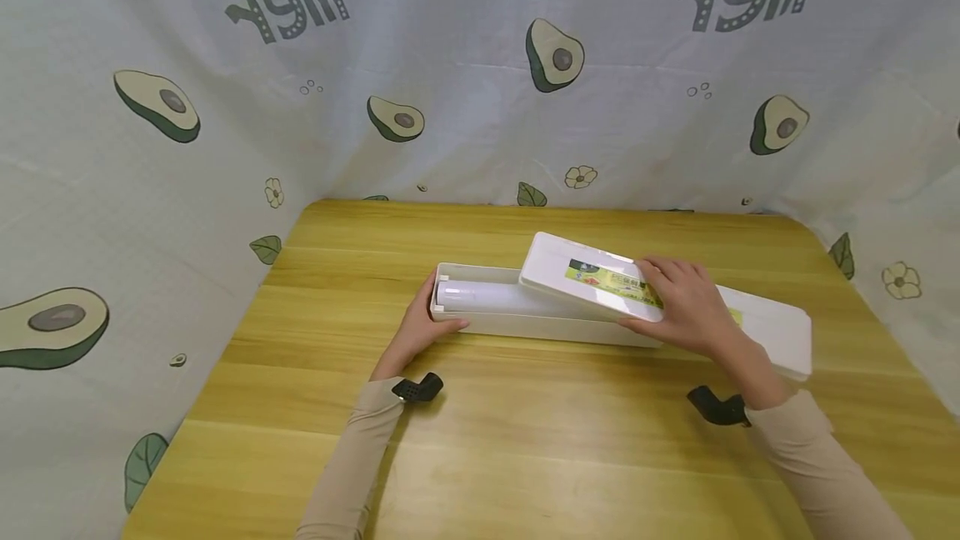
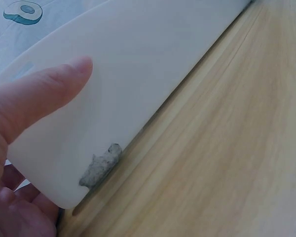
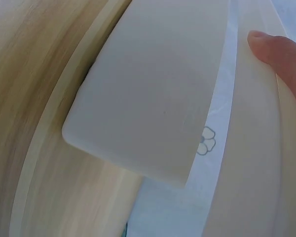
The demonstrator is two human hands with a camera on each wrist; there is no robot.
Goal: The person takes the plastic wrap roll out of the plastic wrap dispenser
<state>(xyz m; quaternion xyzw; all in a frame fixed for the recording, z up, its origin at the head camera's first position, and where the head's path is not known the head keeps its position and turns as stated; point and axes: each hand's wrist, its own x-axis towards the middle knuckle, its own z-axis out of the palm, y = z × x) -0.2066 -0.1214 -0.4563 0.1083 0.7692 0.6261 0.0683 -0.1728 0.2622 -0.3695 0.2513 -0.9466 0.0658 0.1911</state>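
Note:
A long white box (image 1: 543, 329) lies on the table with its left part uncovered, showing a pale, translucent roll (image 1: 480, 297) inside. My left hand (image 1: 420, 323) grips the box's left end, the thumb on the near side. In the left wrist view, the left hand (image 2: 34, 108) is around the end of the box (image 2: 138, 64). Slanting over the box's right part is a long white lid (image 1: 776, 336) with a yellow-green label, gripped around its middle by my right hand (image 1: 693, 307). The right wrist view has the thumb on the lid (image 3: 251, 123), beside the box (image 3: 148, 89).
The wooden table (image 1: 525, 440) extends in front of and behind the box. Behind it and at both sides hangs a pale curtain (image 1: 465, 23) printed with avocados and leaves. A grey patch (image 2: 101, 167) marks the box's side near its bottom edge.

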